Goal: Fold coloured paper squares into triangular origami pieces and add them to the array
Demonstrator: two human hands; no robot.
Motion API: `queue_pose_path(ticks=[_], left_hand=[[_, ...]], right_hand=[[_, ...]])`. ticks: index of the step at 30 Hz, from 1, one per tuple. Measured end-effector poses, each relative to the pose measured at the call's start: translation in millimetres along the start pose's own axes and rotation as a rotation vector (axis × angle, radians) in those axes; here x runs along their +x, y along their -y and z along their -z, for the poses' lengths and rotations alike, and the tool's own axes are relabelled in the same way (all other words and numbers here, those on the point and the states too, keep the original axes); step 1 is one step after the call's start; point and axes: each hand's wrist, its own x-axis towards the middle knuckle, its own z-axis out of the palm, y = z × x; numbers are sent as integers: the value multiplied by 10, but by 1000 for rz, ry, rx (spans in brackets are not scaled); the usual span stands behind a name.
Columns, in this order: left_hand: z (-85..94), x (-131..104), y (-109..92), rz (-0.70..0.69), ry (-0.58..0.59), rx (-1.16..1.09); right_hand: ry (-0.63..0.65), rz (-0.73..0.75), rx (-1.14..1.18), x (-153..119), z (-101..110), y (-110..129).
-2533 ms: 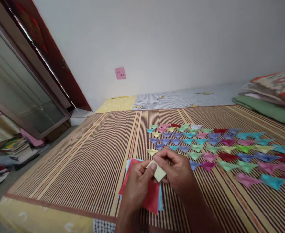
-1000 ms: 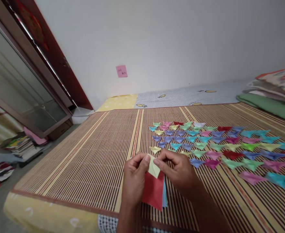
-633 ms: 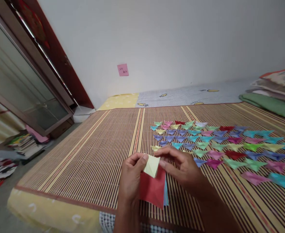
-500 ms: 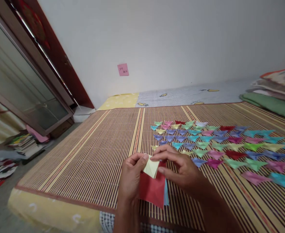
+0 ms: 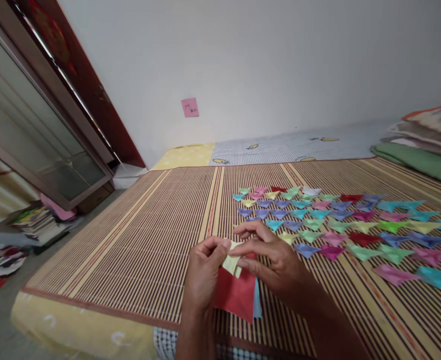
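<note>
A small pale yellow-green folded paper (image 5: 231, 265) is pinched between the thumb and fingers of my left hand (image 5: 206, 262). My right hand (image 5: 269, 255) comes in from the right, its thumb and index finger at the paper's right edge and its other fingers raised. Under the folded paper lies a stack of square sheets with a red one (image 5: 237, 294) on top and blue edges showing at its right side. Rows of small folded paper shapes (image 5: 362, 226) in many colours spread over the striped mat (image 5: 148, 240) to the right.
Folded cloths (image 5: 419, 159) are piled at the back right against the wall. A pink note (image 5: 189, 107) is stuck on the wall. At far left are a glass-panelled door (image 5: 55, 125) and a stack of books (image 5: 38, 222) beyond the bed's edge.
My right fingers have shifted left over the folded paper, and its right part now looks lifted or bent. My left hand has stayed nearly in place.
</note>
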Motion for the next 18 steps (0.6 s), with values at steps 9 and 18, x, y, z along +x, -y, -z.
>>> queue_pose_path(ticks=[9, 18], left_hand=[[-16, 10, -21, 121, 10, -144], [-43, -41, -102, -94, 38, 23]], right_hand=[[-13, 100, -135, 20, -122, -54], [-113, -22, 31, 54, -180, -1]])
